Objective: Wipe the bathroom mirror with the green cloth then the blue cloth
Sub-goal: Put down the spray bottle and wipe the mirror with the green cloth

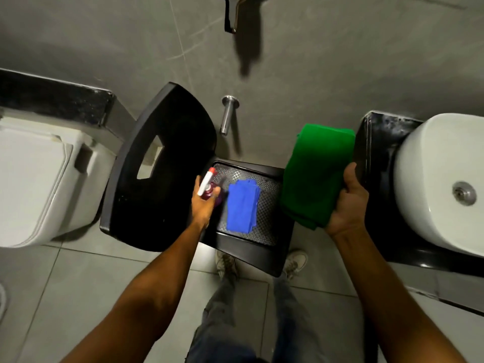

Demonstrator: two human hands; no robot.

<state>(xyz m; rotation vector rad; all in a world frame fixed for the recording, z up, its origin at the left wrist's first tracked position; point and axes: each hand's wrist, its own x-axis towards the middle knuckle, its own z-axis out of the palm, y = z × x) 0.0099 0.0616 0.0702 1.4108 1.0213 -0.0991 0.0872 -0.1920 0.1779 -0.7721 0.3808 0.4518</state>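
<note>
Head view, looking down at a black chair [157, 179] w/ patterned seat, between toilet [34, 179] and sink [440, 184].

R hand [345, 205] closed on green cloth [317, 174], held up off the seat, thumb on top, fingers under. Cloth folded thick, hangs limp past the grip. Judged: soft, light, no slip risk; best taken mid-fold so layers don't fan out.

L hand [205, 205] wrapped round spray bottle [208, 187] at seat's left edge; can't tell if bottle is lifted or resting on the seat. Bottle looks rigid plastic, white nozzle, pinkish body; likely light, maybe wet-slick, so grip at neck.

Blue cloth [242, 205] lies folded flat on seat, just beside L hand, not touched. Same soft handling expected; pinch a corner or scoop whole fold.

Mirror not in view.

Count: cloths 2 (1 green, 1 blue), bottle 1, chair 1, hands 2, both occupied.
</note>
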